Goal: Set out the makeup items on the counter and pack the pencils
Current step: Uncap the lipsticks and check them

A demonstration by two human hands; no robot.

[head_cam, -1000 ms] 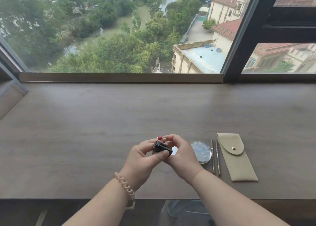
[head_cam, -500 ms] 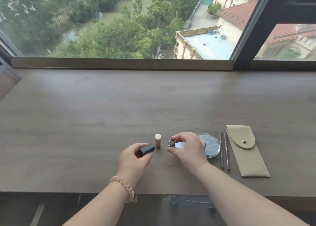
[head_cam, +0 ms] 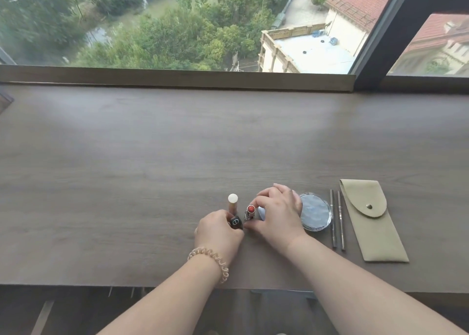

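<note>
An uncapped red lipstick (head_cam: 250,211) stands upright on the wooden counter (head_cam: 152,182), with my right hand (head_cam: 278,214) pinching it between finger and thumb. Just left of it, my left hand (head_cam: 218,235) holds its black cap (head_cam: 235,222) down at the counter. A pale beige tube with a white top (head_cam: 232,204) stands behind the cap. Right of my right hand lies a round clear compact (head_cam: 316,211), partly hidden by the hand. Two thin dark pencils (head_cam: 337,219) lie side by side next to a khaki snap pouch (head_cam: 370,219).
A raised wooden sill (head_cam: 177,77) and a large window run along the back of the counter. A dark window post (head_cam: 380,43) stands at the back right. The counter's front edge is close below my wrists.
The lipstick and cap were pulled apart in the air, then both hands came down. The lipstick now stands on the counter and the cap is set beside it. The camera tilted down.
</note>
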